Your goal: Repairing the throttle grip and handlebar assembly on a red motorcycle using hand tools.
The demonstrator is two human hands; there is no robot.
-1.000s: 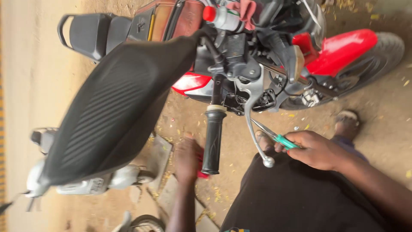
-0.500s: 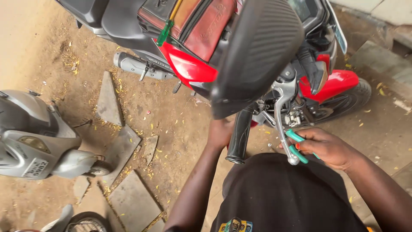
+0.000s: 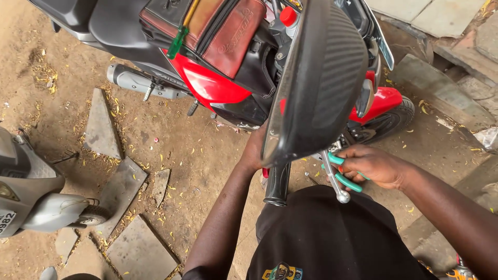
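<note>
A red and black motorcycle [image 3: 218, 88] stands in front of me. Its large black rear-view mirror [image 3: 319, 78] fills the middle of the view and hides the handlebar centre. My right hand [image 3: 374, 166] grips green-handled pliers [image 3: 341, 172] beside the silver brake lever [image 3: 333, 179]. My left hand [image 3: 255, 150] reaches under the mirror to the bike's body, its fingers hidden, just left of the black handlebar grip [image 3: 277, 184]. A brown and red tank bag [image 3: 218, 31] lies on the fuel tank.
A grey scooter [image 3: 31, 197] is parked at the left edge. Broken stone slabs [image 3: 122, 181] lie on the sandy ground between the two vehicles. Larger stone slabs [image 3: 456, 62] and rubble are at the upper right.
The view has swung, so the mirror now sits over the centre of the bike. My right hand stays at the brake lever with the pliers, my left hand stays under the mirror.
</note>
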